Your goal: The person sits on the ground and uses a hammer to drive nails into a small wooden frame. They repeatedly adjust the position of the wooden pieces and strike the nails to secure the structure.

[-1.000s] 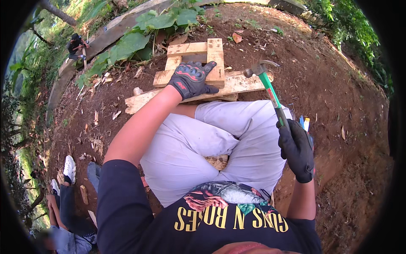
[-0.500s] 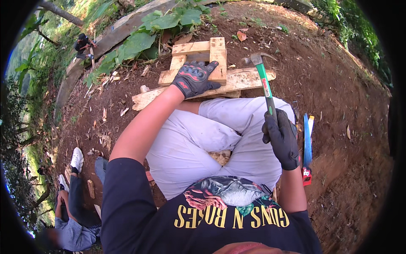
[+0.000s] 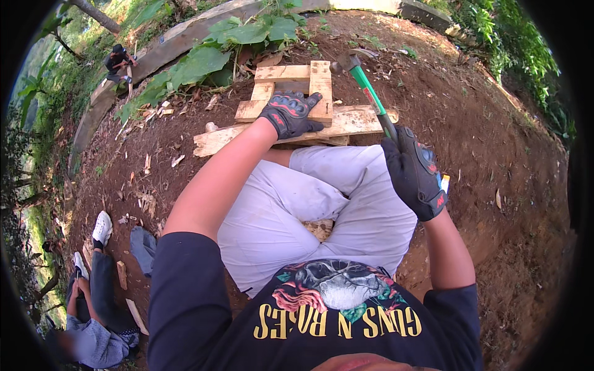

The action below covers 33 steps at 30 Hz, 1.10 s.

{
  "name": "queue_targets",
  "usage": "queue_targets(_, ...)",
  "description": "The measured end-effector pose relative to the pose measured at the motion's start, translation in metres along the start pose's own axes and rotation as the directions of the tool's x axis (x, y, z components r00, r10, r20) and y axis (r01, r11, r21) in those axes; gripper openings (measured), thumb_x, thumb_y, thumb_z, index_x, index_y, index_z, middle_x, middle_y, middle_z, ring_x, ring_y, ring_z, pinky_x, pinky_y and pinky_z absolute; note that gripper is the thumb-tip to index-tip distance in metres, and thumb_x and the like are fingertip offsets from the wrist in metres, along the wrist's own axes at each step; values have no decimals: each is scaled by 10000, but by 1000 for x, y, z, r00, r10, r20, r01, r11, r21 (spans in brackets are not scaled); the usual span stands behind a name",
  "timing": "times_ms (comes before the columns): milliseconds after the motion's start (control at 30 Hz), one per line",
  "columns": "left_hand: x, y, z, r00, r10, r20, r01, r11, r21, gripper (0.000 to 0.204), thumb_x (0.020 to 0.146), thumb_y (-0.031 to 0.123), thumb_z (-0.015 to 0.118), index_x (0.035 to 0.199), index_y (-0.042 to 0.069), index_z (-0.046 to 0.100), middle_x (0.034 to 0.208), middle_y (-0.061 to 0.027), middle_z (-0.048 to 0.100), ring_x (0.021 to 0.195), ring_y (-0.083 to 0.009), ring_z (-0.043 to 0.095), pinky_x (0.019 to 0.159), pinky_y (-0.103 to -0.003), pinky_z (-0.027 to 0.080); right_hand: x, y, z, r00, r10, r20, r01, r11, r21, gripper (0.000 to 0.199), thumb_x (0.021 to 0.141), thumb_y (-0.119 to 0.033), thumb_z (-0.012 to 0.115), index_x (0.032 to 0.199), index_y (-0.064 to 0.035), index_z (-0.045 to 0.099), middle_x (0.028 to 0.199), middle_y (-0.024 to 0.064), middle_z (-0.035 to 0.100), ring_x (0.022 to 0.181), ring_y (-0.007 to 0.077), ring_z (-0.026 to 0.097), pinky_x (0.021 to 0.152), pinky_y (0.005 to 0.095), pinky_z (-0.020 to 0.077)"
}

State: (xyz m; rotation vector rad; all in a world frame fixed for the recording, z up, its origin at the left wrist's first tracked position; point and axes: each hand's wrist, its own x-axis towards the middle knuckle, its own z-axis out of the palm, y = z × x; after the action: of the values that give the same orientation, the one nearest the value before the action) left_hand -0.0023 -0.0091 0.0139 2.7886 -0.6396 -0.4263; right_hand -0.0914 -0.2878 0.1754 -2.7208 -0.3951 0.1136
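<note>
In front of my crossed legs, a small square frame of pale wood slats [image 3: 320,80] rests against a rough split plank [image 3: 362,120] lying across the ground. My gloved left hand [image 3: 291,115] presses on the frame's near side, thumb and fingers spread. The gloved right hand [image 3: 411,170] is wrapped round the dark grip of a green-handled claw hammer [image 3: 366,88]. The hammer's metal head is close beside the frame's far right end; whether they touch I cannot tell.
Brown soil [image 3: 482,136] with scattered wood chips surrounds me. Large green leaves [image 3: 198,65] grow beyond the frame, before a concrete curb [image 3: 179,37]. One person [image 3: 102,334] sits at lower left, another [image 3: 119,62] at far left. A grey cloth [image 3: 143,248] lies left of me.
My right hand has moved forward, and the hammer head has swung left and down from the right to beside the frame's end. My left hand stays on the frame.
</note>
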Motion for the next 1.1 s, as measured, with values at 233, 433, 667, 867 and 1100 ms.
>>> queue_targets(233, -2, 0, 3, 1000, -4, -2, 4, 1000, -12, 886, 958, 664, 675, 1646, 151, 457, 1431, -218, 651, 1341, -404, 623, 1150, -518, 460, 4, -7, -5, 999, 15, 34, -15, 1000, -6, 218, 1095, -238, 588, 1102, -28, 648, 827, 224, 673, 731, 457, 661, 645, 560, 483)
queue_targets(433, -2, -2, 2, 1000, 9, 12, -8, 1000, -12, 931, 926, 687, 695, 1649, 152, 454, 1425, -235, 650, 1346, -408, 618, 1153, -504, 461, 2, -19, -12, 999, 10, 42, -10, 1000, 18, 217, 1094, -249, 600, 1086, -38, 647, 832, 230, 664, 741, 450, 660, 649, 550, 479)
queue_targets(667, -3, 4, -6, 1000, -3, 24, 3, 1000, -3, 947, 931, 718, 667, 1658, 152, 446, 1394, -239, 668, 1322, -409, 634, 1135, -500, 475, -9, -6, -2, 993, 46, 113, -46, 999, 2, 240, 1091, -287, 609, 1076, -49, 636, 855, 228, 674, 768, 448, 670, 663, 549, 482)
queue_targets(867, 1, 0, 3, 1000, -6, -17, 6, 1000, -23, 903, 975, 705, 618, 1642, 117, 463, 1413, -238, 666, 1319, -389, 641, 1128, -500, 475, -9, -13, -13, 987, 98, 124, -109, 990, 88, 242, 1095, -286, 597, 1094, -46, 630, 854, 220, 654, 773, 444, 649, 680, 536, 475)
queue_targets(1100, 1, 0, 0, 1000, -15, -8, 15, 1000, -23, 863, 983, 689, 614, 1619, 119, 495, 1420, -240, 666, 1342, -393, 629, 1149, -489, 465, -7, -6, -18, 989, 61, 138, -63, 998, 11, 277, 1098, -285, 597, 1186, -30, 657, 857, 219, 673, 763, 416, 672, 671, 514, 486)
